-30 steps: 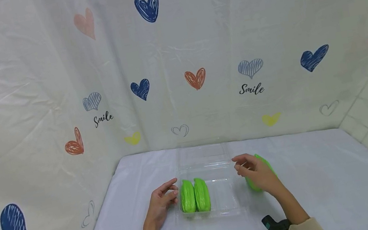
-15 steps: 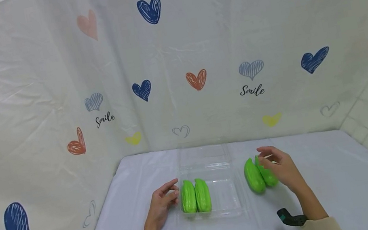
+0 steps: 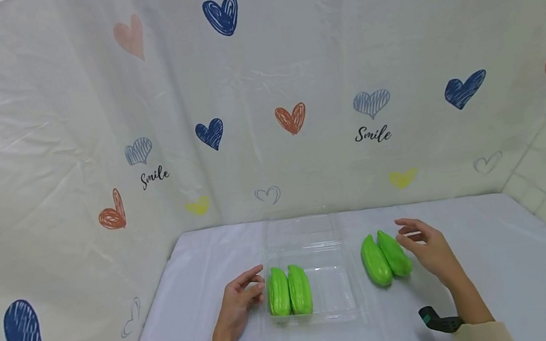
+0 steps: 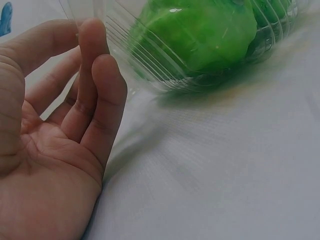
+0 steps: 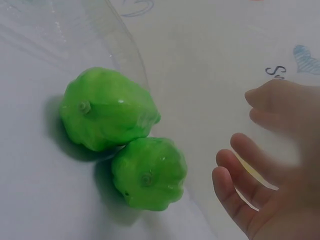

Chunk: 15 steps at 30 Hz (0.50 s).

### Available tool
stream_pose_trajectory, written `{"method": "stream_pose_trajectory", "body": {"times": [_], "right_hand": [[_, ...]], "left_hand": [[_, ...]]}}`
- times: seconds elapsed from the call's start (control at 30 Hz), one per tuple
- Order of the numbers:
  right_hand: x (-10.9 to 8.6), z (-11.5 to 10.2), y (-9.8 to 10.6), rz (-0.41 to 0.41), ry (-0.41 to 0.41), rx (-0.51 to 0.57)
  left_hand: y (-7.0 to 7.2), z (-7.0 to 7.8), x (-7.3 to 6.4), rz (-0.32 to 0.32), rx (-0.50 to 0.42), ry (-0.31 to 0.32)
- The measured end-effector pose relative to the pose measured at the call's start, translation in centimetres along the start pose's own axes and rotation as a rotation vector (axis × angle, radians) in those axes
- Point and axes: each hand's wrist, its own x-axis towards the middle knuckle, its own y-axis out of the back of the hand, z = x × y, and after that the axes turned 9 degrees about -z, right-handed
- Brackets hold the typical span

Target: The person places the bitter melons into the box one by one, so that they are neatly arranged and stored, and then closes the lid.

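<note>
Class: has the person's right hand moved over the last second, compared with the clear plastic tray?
Yes. The right hand moved rightward, away from the clear plastic tray, past the two loose green gourds.

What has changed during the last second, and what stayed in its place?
The right hand moved right, off the two loose green gourds it had covered, and now sits open beside them. The left hand, the clear tray and its two gourds stayed put.
</note>
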Motion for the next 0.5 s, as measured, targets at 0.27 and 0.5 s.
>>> {"method": "stream_pose_trajectory", "body": {"times": [0.27, 0.5], "right_hand": [[0.4, 2.0, -0.4, -0.050, -0.091, -0.026], [0.5, 3.2, -0.7, -0.123, -0.149, -0.017]], "left_hand": [[0.1, 0.0, 0.0, -0.005, 0.002, -0.010], [0.2, -0.2, 0.1, -0.020, -0.001, -0.014]]}}
